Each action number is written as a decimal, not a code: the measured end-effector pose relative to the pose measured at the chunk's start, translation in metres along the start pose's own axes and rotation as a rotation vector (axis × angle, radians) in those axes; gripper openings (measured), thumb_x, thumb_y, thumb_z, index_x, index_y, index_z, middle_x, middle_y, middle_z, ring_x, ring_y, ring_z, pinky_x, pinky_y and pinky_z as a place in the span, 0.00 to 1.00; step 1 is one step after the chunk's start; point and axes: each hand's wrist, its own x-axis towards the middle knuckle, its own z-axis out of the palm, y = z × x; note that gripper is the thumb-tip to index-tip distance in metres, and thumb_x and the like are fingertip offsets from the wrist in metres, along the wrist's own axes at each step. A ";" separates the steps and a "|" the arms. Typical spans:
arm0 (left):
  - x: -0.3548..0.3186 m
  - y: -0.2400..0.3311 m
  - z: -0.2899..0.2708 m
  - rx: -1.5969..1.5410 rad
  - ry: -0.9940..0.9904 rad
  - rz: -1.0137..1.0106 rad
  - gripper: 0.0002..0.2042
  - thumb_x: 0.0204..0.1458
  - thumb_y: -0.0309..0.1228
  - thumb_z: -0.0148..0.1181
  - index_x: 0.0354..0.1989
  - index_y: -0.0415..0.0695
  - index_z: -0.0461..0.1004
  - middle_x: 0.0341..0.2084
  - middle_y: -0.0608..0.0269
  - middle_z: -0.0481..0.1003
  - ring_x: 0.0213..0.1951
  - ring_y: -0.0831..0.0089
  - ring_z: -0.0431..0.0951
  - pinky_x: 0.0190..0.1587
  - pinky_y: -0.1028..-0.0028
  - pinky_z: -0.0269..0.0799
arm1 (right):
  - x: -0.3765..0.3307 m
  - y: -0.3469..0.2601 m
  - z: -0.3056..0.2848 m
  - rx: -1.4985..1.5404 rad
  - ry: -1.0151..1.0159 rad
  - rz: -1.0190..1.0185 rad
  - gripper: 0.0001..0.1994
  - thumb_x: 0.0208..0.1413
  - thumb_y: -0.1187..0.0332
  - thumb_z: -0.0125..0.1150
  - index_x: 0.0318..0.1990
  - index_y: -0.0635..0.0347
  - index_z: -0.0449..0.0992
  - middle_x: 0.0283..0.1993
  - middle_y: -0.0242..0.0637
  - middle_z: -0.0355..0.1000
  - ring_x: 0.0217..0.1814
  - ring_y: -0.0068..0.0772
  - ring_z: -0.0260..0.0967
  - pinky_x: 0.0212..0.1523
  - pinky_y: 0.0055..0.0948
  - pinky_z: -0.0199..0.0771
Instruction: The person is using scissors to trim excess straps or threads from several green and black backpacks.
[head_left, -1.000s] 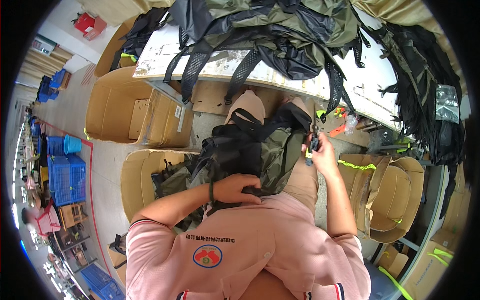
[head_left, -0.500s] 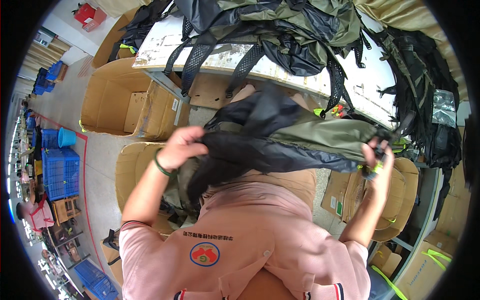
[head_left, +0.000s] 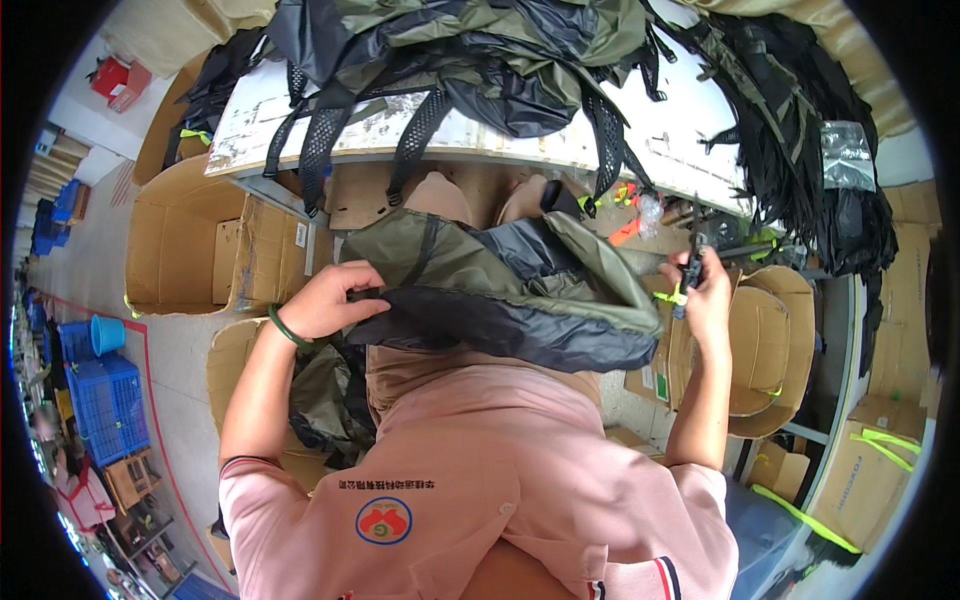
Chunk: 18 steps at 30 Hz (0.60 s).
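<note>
An olive-green and black fabric bag (head_left: 520, 325) hangs slack across my lap, its green top edge gaping. My left hand (head_left: 335, 300), with a dark green bangle on the wrist, pinches the bag's left end between thumb and fingers. At the other end, my right hand (head_left: 708, 290) is apart from the fabric. Its fingers close round a small black tool (head_left: 692, 265) with a yellow-green bit hanging near it; the tool's exact kind cannot be made out.
Ahead, a worn white table (head_left: 375, 130) bears a heap of green and black bags (head_left: 460, 50) with mesh straps dangling over its edge. Cardboard boxes stand left (head_left: 185, 250) and right (head_left: 765, 350). Dark straps (head_left: 775, 130) hang at the far right. Another box (head_left: 235, 365) holds fabric.
My right hand has come off the bag's right end and keeps the black tool. The bag has sunk and opened out, showing more green. My left hand still grips its left end.
</note>
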 end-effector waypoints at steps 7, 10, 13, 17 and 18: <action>-0.019 -0.010 0.010 -0.021 -0.212 0.029 0.09 0.45 0.26 0.66 0.33 0.37 0.76 0.29 0.59 0.72 0.33 0.69 0.73 0.34 0.73 0.68 | 0.003 -0.013 0.024 0.051 -0.358 0.041 0.16 0.44 0.72 0.72 0.38 0.63 0.71 0.34 0.28 0.71 0.34 0.17 0.63 0.38 0.22 0.67; -0.027 0.000 0.014 -0.075 -0.429 -0.025 0.11 0.46 0.30 0.67 0.36 0.38 0.78 0.29 0.58 0.75 0.33 0.67 0.76 0.34 0.72 0.70 | 0.005 -0.019 0.032 0.003 -0.461 0.125 0.20 0.41 0.69 0.74 0.39 0.64 0.71 0.33 0.27 0.70 0.36 0.19 0.63 0.41 0.21 0.65; -0.026 -0.003 0.020 -0.128 -0.801 -0.244 0.14 0.48 0.37 0.67 0.38 0.41 0.79 0.30 0.60 0.78 0.33 0.73 0.76 0.35 0.75 0.70 | 0.002 -0.021 0.046 -0.085 -0.452 0.074 0.22 0.38 0.67 0.76 0.39 0.65 0.71 0.31 0.27 0.68 0.33 0.20 0.62 0.38 0.24 0.66; 0.016 -0.004 0.024 -0.011 -0.061 -0.043 0.09 0.52 0.37 0.61 0.35 0.45 0.77 0.31 0.60 0.75 0.33 0.69 0.75 0.35 0.70 0.68 | -0.011 -0.008 0.068 -0.203 -0.459 0.070 0.17 0.42 0.71 0.71 0.39 0.64 0.72 0.27 0.37 0.72 0.28 0.25 0.65 0.33 0.29 0.68; 0.030 -0.012 0.026 0.154 0.166 0.063 0.10 0.51 0.36 0.62 0.35 0.44 0.76 0.32 0.59 0.74 0.36 0.65 0.74 0.37 0.68 0.68 | -0.013 -0.007 0.069 -0.204 -0.465 0.062 0.17 0.42 0.71 0.71 0.39 0.64 0.72 0.27 0.37 0.72 0.28 0.25 0.65 0.33 0.29 0.68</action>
